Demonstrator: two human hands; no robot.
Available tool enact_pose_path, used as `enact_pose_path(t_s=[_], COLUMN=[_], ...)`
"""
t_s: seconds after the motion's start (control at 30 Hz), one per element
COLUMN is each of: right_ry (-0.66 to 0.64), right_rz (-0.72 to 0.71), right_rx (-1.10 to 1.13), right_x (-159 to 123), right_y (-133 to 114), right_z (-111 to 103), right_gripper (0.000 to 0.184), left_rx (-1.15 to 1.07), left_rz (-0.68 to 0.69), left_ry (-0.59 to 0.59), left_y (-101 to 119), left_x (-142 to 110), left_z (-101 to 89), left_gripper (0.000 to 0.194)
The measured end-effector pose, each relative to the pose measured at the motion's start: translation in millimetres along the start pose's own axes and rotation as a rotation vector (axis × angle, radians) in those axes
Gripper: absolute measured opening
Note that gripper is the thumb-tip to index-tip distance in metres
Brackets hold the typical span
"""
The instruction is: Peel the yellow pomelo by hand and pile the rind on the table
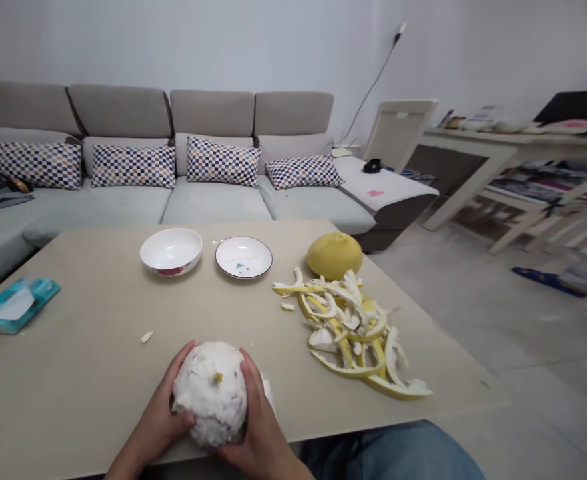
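Observation:
A peeled pomelo (212,403), covered in white pith with a small yellow spot on top, is at the table's near edge. My left hand (166,407) wraps its left side, thumb across the front. On its right side, my right hand (259,420) curves round it, with the thumb low in front. Part of a white thing (268,392) shows behind my right hand; I cannot make out what it is. To the right lies a heap of yellow-and-white pomelo peel strips (348,333). Behind the heap sits a whole yellow pomelo (334,255).
Toward the table's far side stand a white bowl (172,250) and a dark-rimmed white plate (244,257). A blue tissue pack (16,305) lies at the left. Small peel scraps (146,337) dot the table (98,380). Beyond is a grey sofa (213,200).

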State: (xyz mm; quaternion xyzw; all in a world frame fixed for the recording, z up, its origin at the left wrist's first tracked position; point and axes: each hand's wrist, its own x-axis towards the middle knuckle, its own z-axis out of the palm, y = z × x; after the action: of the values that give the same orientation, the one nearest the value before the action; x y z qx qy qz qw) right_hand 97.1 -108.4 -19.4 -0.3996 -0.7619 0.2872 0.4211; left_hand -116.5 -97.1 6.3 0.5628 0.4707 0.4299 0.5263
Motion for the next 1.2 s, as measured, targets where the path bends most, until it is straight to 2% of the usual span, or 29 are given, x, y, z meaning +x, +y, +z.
enact_pose_path(t_s=[0.07,0.17,0.27,0.33,0.43,0.57,0.67,0.73,0.8,0.87,1.03,1.2], right_ry=[-0.018,-0.059,-0.155,-0.263,-0.353,-0.331,-0.217,-0.171,-0.156,-0.142,-0.082,0.009], right_rz=[0.146,0.426,0.532,0.489,0.459,0.412,0.297,0.25,0.225,0.182,0.043,-0.048], right_rx=[0.059,0.243,0.476,0.554,0.48,0.31,0.15,0.035,-0.042,-0.082,-0.228,-0.354], right_x=[5,16,31,43,59,71,73,71,65,58,48,60], right_y=[-8,-26,-40,-43,-40,-36,-36,-39,-42,-44,-42,-47], right_z=[-4,-21,-45,-60,-72,-71,-67,-65,-62,-60,-57,-53], right_gripper=[0.132,0.135,0.13,0.113,0.086,0.057,0.05,0.05,0.053,0.055,0.048,0.036], left_rx=[0.048,0.139,0.29,0.417,0.496,0.493,0.587,0.642,0.645,0.631,0.553,0.539], left_rz=[-0.002,0.002,0.013,0.003,-0.043,-0.09,-0.088,-0.013,0.096,0.132,0.143,0.121], left_ry=[0.029,0.032,-0.066,-0.102,-0.123,-0.121,0.025,0.107,0.078,0.009,0.04,0.024], left_y=[9,31,55,66,65,46,42,48,56,61,55,55], left_x=[2,1,-6,-10,-10,-1,4,8,12,18,34,38], left_z=[0.4,-4.8,-13.8,-17.7,-18.0,-13.7,-10.3,-8.2,-6.9,-6.9,-11.3,-12.3], left_gripper=[0.114,0.095,0.084,0.083,0.087,0.089,0.079,0.071,0.06,0.056,0.057,0.054])
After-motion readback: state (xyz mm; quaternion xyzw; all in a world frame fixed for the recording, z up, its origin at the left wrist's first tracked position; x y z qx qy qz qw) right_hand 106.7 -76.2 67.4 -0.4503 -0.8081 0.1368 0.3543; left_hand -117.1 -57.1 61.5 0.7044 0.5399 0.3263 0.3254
